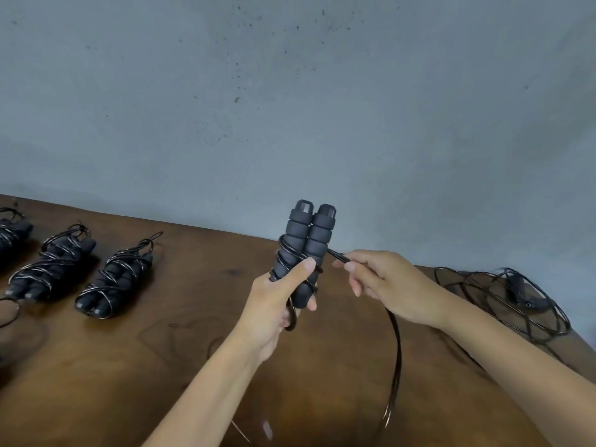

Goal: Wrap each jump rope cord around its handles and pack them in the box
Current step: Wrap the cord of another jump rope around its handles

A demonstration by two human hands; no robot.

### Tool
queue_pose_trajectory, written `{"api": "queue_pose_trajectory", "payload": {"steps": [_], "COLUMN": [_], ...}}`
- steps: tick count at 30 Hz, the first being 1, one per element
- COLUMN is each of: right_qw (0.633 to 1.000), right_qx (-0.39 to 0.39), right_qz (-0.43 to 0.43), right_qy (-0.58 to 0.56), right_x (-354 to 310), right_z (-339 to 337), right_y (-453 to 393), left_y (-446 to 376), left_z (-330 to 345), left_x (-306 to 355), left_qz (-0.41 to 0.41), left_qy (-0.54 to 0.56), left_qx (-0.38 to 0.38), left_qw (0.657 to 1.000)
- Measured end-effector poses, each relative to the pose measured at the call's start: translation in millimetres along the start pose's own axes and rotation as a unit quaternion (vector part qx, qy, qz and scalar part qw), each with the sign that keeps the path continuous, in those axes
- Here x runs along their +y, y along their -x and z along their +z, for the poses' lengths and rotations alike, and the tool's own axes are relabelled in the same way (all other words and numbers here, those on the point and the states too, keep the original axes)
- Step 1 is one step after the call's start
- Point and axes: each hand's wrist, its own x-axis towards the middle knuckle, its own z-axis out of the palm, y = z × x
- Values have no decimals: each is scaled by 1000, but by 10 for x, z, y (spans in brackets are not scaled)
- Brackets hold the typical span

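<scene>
My left hand [277, 304] grips two dark foam jump rope handles [306, 233] held side by side and upright above the table, thumb pressed across a few turns of black cord. My right hand [380, 282] pinches the cord [338, 255] just right of the handles, pulled taut. The rest of the cord [396, 359] hangs in a loop down below my right wrist. No box is in view.
Three wrapped jump ropes lie at the left on the brown wooden table [161, 343]: one [113, 279], another [48, 266], and one cut off by the frame edge [11, 230]. An unwrapped rope [503, 298] lies coiled at the right edge. A grey wall stands behind.
</scene>
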Motion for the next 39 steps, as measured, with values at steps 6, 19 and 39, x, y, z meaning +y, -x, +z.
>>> {"api": "queue_pose_trajectory", "payload": {"steps": [6, 19, 39], "right_qw": [995, 946, 960], "right_qx": [26, 91, 1], "right_qz": [22, -19, -45], "right_qy": [92, 311, 275], "right_x": [-29, -554, -695], "right_z": [-65, -217, -619], "right_y": [72, 216, -317], "left_y": [-48, -62, 50], "left_z": [68, 89, 135], "left_x": [3, 58, -31], "left_qz": [-49, -35, 67], "left_qy": [43, -4, -392], "left_qx": [43, 123, -44], "left_qw": [997, 992, 917]}}
